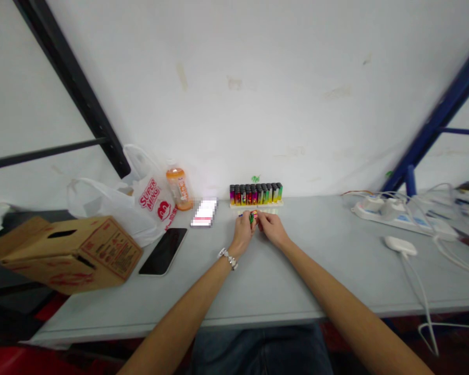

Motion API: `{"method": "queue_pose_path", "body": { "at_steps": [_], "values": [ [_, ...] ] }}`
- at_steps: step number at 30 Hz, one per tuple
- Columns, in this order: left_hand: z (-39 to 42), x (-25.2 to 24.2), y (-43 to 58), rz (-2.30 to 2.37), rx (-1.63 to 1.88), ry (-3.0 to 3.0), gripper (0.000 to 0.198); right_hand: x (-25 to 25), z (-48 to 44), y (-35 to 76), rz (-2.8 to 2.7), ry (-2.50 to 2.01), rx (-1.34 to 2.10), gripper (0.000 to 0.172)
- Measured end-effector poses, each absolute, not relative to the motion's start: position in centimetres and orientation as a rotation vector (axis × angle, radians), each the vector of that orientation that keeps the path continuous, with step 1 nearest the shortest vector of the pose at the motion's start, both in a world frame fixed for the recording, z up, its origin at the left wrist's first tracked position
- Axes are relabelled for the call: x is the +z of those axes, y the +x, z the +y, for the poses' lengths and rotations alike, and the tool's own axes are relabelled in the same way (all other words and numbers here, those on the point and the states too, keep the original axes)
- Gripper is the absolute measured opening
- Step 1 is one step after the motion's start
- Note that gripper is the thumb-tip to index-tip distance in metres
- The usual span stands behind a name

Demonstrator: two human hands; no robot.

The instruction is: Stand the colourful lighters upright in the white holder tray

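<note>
Together, my left hand and my right hand close around a small green-and-red thing above the grey table. Fingers cover much of it, and it is too small for me to make out its kind. A bit of blue shows by the fingers of my left hand, which wears a metal watch or bracelet on its wrist. Just beyond the hands, several lighters with black tops and bright bodies stand upright in rows on a pale tray against the wall.
On the left are a cardboard box, a white plastic bag, an orange drink bottle, a dark phone and a blurred bright screen. Right lie a power strip, white cables and a white adapter.
</note>
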State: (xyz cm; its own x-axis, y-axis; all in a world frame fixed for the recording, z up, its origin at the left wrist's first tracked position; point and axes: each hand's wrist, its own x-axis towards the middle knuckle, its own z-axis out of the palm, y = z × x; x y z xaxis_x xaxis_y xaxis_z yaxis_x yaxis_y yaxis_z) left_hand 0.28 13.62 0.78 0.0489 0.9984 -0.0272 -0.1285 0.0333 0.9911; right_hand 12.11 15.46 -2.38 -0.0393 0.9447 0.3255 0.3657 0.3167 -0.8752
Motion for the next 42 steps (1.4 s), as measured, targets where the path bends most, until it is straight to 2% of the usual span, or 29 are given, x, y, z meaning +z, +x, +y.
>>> {"method": "queue_pose_path", "body": {
  "at_steps": [7, 13, 21, 33, 37, 42],
  "values": [
    [13.2, 1.5, -0.1, 0.947, 1.083, 1.012, 0.071, -2.1, 15.1, 12.0, -1.617, -1.233, 0.753, 0.062],
    [13.2, 1.4, -0.1, 0.948, 1.085, 1.018, 0.074, -2.0, 15.0, 12.0, -1.640, -1.221, 0.763, 0.064],
    [13.2, 1.3, -0.2, 0.959, 1.116, 1.054, 0.070, -1.9, 15.0, 12.0, -1.658, -1.233, 0.767, 0.065],
    [13.6, 0.9, 0.4, 1.131, 1.190, 1.140, 0.047, -1.9, 14.9, 11.9, -1.673, -1.229, 0.746, 0.062],
    [13.5, 1.1, 0.3, 1.142, 1.180, 1.118, 0.049, -1.8, 14.9, 11.9, -1.658, -1.227, 0.762, 0.056],
    [13.5, 1.0, 0.1, 1.094, 1.142, 1.075, 0.065, -0.8, 14.0, 11.6, -1.533, -1.104, 0.669, 0.038]
  ]
}}
